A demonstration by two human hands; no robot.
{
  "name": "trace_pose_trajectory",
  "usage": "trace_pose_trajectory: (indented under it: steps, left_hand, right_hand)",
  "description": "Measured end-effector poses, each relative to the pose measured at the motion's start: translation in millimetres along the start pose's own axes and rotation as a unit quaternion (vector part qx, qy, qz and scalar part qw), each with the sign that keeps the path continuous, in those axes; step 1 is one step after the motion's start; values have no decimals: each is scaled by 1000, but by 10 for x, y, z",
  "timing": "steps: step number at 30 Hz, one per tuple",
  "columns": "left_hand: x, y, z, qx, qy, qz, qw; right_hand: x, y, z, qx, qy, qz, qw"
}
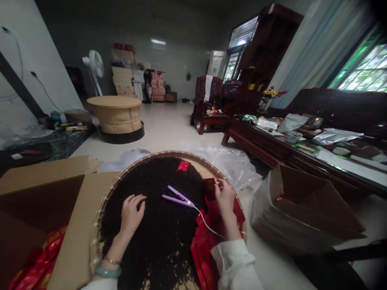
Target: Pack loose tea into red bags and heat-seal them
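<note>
A round woven bamboo tray (pixel 99 209) holds a broad heap of dark loose leaves, probably tea (pixel 157 241). My left hand (pixel 132 211) is over the left part of the heap, fingers loosely bent and apart, holding nothing. On the heap lies a purple mini hair straightener (pixel 181 200) with its plates spread and a white cord running toward my right forearm. My right hand (pixel 225 195) pinches the edge of a dark red packet (pixel 210 187) at the tray's right side. Beneath it lie several flat red packets (pixel 204 249). One small red packet (pixel 183 165) rests at the heap's far edge.
An open cardboard box (pixel 69 225) at the left contains shiny red packets (pixel 45 257). Another open box (pixel 290 213) stands to the right. Clear plastic sheeting (pixel 223 161) lies behind the tray. Farther off are a round basket stand (pixel 117 117) and a cluttered low wooden table (pixel 260 141).
</note>
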State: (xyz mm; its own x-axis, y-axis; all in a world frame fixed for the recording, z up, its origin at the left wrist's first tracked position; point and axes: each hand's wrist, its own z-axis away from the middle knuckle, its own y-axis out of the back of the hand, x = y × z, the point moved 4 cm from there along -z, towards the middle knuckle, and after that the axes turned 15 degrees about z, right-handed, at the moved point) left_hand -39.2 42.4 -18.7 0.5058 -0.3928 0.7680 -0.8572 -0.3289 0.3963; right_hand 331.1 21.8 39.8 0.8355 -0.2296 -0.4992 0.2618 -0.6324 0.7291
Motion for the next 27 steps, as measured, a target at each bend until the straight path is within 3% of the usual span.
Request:
trace_pose_trajectory:
  steps: [3,5,8,10,16,18,21,23,27]
  left_hand:
    - [144,-57,61,8,80,119,990]
    - [225,-161,132,-18,176,254,951]
    - [356,-286,238,-53,262,408,873]
    - [397,-291,283,-53,283,429,856]
    - [328,-197,342,24,291,414,862]
    - [295,-205,358,29,297,400,867]
    - [273,-183,357,-7,285,340,896]
    - [273,-108,332,-43,262,298,917]
    - [296,87,265,-108,243,249,931]
  right_hand:
    - [-147,-2,203,-14,-49,-170,984]
    - [-315,-154,430,-111,-103,-283,947]
    - [-636,-416,803,-261,-96,-377,883]
    - [-782,-553,999,-329,-77,-397,853]
    - [-882,-800,1286,-347,-64,-407,842]
    - [-897,-863,1349,-340,-38,-396,852]
    - [-867,-863,1343,-244,20,-356,902]
    - [-835,-821,1297,-202,62,-328,921]
    - [-859,-743,1209,-280,145,-305,899]
